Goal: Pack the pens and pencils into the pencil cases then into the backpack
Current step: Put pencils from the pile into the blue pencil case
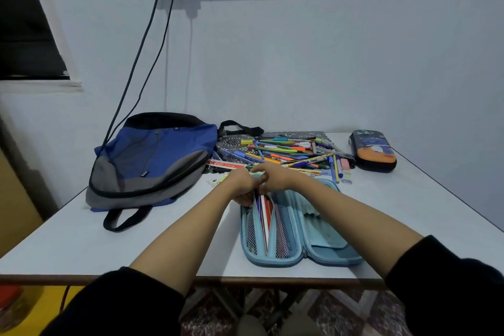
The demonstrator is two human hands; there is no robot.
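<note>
My blue pencil case (321, 232) lies open near the table's (81, 240) front edge, with pens (266, 215) tucked behind its left mesh. My left hand (241, 184) grips its far end. My right hand (274, 177) curls beside it, and I cannot tell if it holds anything. Loose pens and pencils (289, 151) heap just beyond, the backpack (152, 161) sits left, and the tabletop runs wide to my right.

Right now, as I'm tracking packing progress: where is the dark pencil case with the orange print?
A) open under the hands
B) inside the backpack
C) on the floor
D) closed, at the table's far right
D: the dark pencil case lies closed on the table, right of the pen pile.
</note>
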